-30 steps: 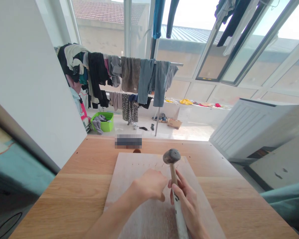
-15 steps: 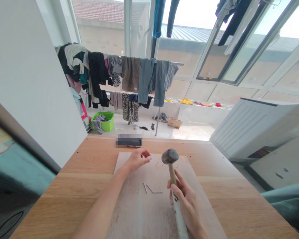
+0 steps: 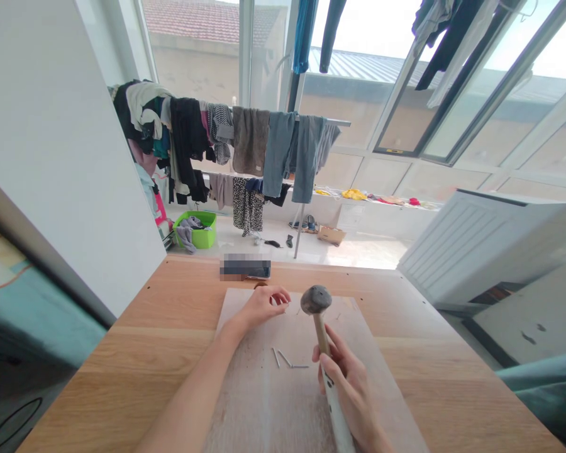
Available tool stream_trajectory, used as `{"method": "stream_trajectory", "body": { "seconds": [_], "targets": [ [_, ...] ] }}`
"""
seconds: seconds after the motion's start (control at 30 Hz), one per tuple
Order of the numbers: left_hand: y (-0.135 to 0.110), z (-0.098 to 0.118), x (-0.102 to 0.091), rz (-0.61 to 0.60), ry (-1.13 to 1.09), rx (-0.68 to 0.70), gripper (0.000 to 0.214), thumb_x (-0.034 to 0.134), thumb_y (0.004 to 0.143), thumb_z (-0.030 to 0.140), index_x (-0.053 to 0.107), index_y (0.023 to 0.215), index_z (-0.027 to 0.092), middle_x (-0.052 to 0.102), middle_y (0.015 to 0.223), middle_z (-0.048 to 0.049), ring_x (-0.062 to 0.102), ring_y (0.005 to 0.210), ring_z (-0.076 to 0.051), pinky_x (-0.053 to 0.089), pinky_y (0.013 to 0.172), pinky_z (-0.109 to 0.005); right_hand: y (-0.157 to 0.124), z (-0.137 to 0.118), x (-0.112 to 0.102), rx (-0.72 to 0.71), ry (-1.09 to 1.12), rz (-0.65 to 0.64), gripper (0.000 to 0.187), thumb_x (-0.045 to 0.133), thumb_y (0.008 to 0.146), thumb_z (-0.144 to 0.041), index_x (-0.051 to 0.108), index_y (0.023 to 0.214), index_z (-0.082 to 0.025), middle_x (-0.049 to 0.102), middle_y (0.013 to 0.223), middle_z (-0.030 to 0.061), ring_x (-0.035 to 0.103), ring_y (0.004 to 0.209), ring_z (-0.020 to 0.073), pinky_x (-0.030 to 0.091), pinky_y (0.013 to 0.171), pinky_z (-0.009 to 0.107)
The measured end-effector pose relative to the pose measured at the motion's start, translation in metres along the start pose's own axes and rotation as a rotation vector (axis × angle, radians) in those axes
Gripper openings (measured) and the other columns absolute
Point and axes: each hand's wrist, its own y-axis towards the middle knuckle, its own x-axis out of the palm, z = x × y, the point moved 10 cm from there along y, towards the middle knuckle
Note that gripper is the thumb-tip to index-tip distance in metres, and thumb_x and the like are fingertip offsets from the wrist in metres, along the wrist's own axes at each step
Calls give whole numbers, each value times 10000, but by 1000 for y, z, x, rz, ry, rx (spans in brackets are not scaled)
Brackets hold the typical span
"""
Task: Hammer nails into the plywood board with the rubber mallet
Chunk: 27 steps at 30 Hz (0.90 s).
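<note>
Right in front of me, my right hand (image 3: 346,393) has its fingers (image 3: 327,368) wrapped tight around the pale handle of a hammer (image 3: 324,362). Its round grey head is up above the board (image 3: 264,402). Three thin nails (image 3: 285,360) lie loose on the board, just left of the handle. Farther out, my left hand (image 3: 263,304) rests near the board's far edge, its fingers curled and pinched on something too small to see. Way off on the floor, a green tub (image 3: 199,229) holds crumpled clothes.
</note>
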Motion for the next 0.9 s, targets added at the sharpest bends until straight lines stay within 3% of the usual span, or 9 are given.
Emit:
{"method": "stream_trajectory", "body": {
  "seconds": [0.47, 0.9],
  "targets": [
    [-2, 2, 5, -65, 12, -33, 164, 636, 737, 200, 723, 866, 148, 710, 823, -15, 573, 677, -114, 444, 638, -211, 2, 3, 11, 9, 9, -79, 681, 663, 849, -543, 508, 1399, -174, 634, 803, -1, 459, 484, 85, 415, 424, 217],
    [0, -1, 6, -55, -20, -13, 385, 608, 675, 127, 705, 1046, 148, 687, 802, 1, 547, 650, -106, 409, 602, -204, 4, 3, 26, 32, 28, -176, 678, 647, 871, -547, 487, 1415, -177, 626, 819, 0, 437, 497, 76, 435, 431, 216]
  ]
}}
